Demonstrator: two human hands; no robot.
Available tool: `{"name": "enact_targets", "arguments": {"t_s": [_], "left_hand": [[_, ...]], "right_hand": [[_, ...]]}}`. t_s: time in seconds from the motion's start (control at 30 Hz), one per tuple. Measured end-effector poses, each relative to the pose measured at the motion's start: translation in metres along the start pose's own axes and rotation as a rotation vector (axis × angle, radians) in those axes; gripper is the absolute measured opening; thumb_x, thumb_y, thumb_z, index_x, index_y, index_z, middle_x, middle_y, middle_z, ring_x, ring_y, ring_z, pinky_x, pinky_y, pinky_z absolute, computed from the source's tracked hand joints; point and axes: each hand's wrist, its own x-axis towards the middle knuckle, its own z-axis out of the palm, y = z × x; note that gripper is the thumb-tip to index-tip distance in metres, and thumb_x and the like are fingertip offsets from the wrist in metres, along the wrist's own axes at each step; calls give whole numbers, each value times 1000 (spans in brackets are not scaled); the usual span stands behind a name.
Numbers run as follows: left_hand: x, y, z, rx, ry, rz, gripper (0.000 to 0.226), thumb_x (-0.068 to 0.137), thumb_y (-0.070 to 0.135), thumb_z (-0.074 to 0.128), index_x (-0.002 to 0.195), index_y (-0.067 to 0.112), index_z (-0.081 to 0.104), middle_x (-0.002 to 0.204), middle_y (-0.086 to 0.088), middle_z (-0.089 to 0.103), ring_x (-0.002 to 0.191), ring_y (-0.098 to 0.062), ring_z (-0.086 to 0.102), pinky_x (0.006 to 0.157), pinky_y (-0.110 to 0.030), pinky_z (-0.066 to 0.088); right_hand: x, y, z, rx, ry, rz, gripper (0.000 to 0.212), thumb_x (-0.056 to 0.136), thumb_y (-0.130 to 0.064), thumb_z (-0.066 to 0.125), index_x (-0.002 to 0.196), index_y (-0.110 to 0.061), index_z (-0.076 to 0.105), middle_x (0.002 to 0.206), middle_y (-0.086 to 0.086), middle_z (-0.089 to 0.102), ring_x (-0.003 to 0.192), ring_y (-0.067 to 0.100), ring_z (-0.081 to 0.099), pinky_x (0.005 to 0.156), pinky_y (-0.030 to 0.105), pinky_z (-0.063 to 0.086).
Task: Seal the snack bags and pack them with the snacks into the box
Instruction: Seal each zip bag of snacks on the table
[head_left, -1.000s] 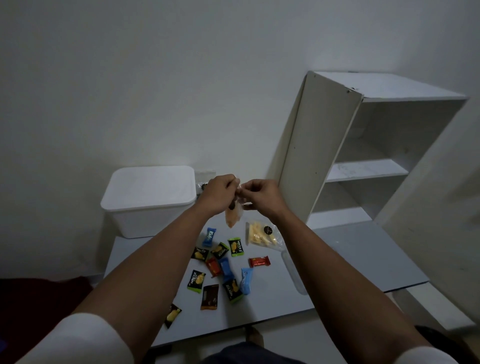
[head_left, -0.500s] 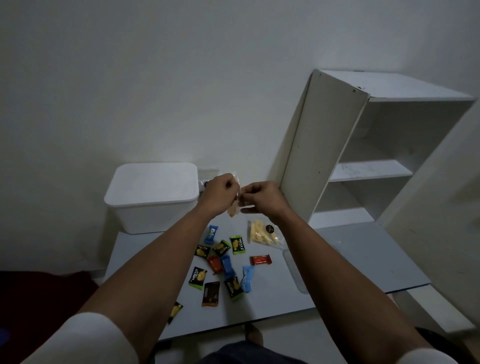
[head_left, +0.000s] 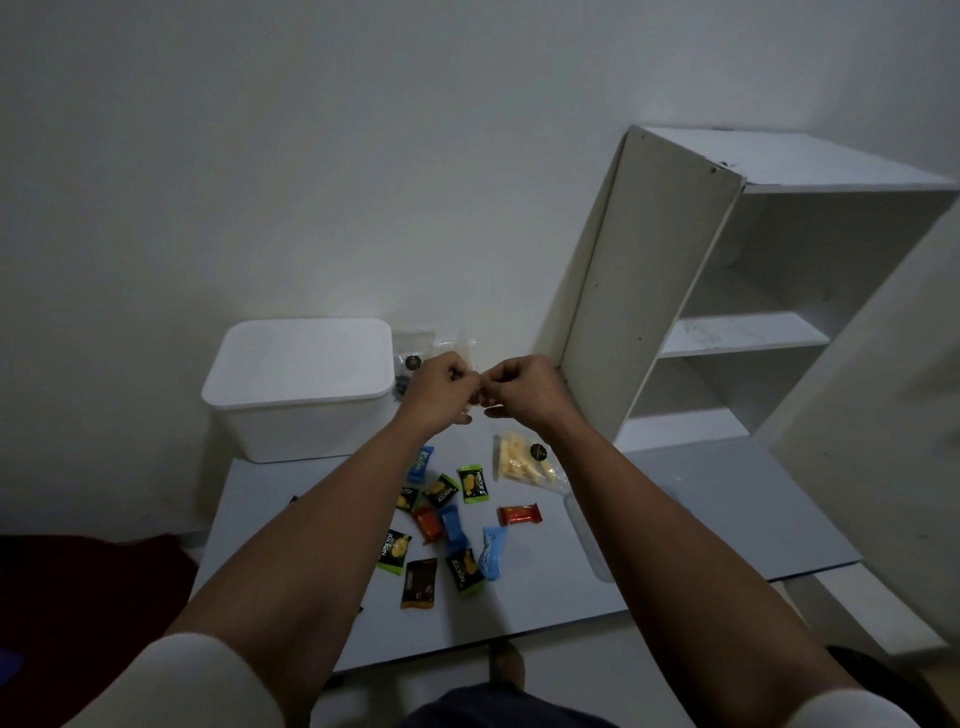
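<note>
My left hand (head_left: 439, 387) and my right hand (head_left: 524, 387) are held together above the grey table (head_left: 701, 499), both pinching the top of a small clear snack bag (head_left: 474, 402) that is mostly hidden between the fingers. Behind the hands, at the wall, lies another clear bag (head_left: 413, 345) with a dark round sticker. A clear bag of yellow snacks (head_left: 519, 462) rests on the table under my right wrist. Several small wrapped snacks (head_left: 452, 525) in green, blue, red and brown are scattered on the table. The white box (head_left: 298, 387) with its lid on stands at the back left.
A white shelf unit (head_left: 727, 291) stands at the right, its side panel close to my right hand. A clear plastic piece (head_left: 584, 535) lies on the table by my right forearm. A dark red cloth (head_left: 88, 587) is on the floor at the left.
Both hands stay together on the small bag, whose hanging lower part has been drawn up between the fingers and shows less. The view has shifted slightly.
</note>
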Motion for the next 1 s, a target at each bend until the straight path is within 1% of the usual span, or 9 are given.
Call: {"name": "enact_targets", "arguments": {"t_s": [0.2, 0.3, 0.33, 0.4, 0.5, 0.67, 0.8, 0.9, 1.0], "left_hand": [[15, -16, 15, -102, -153, -138, 19, 98, 21, 62, 91, 3, 64, 96, -14, 75, 94, -20, 75, 77, -45, 65], [31, -28, 19, 36, -51, -52, 11, 93, 27, 67, 91, 16, 67, 91, -5, 74, 87, -20, 72, 83, -45, 62], [36, -31, 19, 76, 32, -24, 12, 91, 28, 67, 98, 19, 65, 96, -2, 71, 90, -20, 69, 83, -42, 59], [51, -40, 19, 72, 144, 3, 36, 88, 24, 66, 122, 28, 56, 117, 1, 62, 104, -20, 63, 87, -40, 55], [75, -55, 25, 82, 38, -32, 58, 90, 16, 66, 144, 27, 48, 131, 7, 48, 119, -13, 49, 94, -31, 45], [124, -80, 55, -19, -108, -89, 11, 96, 15, 65, 106, 15, 72, 109, 6, 69, 106, -12, 61, 80, -20, 46], [169, -96, 87, -166, -5, -178, 10, 100, 15, 63, 102, 11, 72, 100, 3, 73, 92, -6, 66, 73, -17, 47], [205, -107, 109, -267, 59, -241, 9, 100, 15, 62, 97, 16, 71, 97, 0, 76, 86, -7, 71, 68, -17, 53], [242, -122, 127, -249, 121, -276, 9, 100, 15, 61, 98, 15, 70, 95, -1, 75, 85, -8, 71, 72, -19, 54]], "right_hand": [[12, 20, -2, -71, 86, 14, 12, 95, -2, 64, 94, 1, 75, 86, 15, 75, 80, 25, 76, 71, 35, 65], [25, 35, -12, -123, 62, 54, 12, 98, -9, 64, 93, -3, 74, 82, 10, 71, 75, 19, 68, 70, 34, 62], [30, 39, -17, -159, 27, 61, 13, 98, -13, 65, 94, -4, 73, 82, 9, 70, 76, 18, 67, 71, 36, 61], [43, 45, -33, -236, -98, 73, 15, 99, -16, 65, 99, -3, 72, 90, 12, 71, 81, 19, 66, 78, 40, 60], [62, 51, -60, -230, -274, 95, 18, 98, -16, 66, 106, 0, 72, 105, 18, 74, 88, 18, 68, 80, 35, 58], [112, 75, -95, -83, -272, 173, 19, 97, -19, 67, 106, -4, 75, 108, 17, 75, 98, 22, 72, 95, 45, 58], [154, 115, -99, 76, -138, 248, 28, 93, -39, 70, 114, -21, 73, 111, 6, 75, 107, 25, 71, 92, 48, 60], [190, 153, -84, 84, -95, 326, 41, 90, -27, 77, 129, -22, 65, 121, 9, 67, 105, 24, 69, 88, 50, 61], [231, 195, -64, 110, -57, 329, 16, 94, -10, 70, 109, -15, 72, 106, 14, 70, 85, 28, 65, 72, 51, 58]]}}
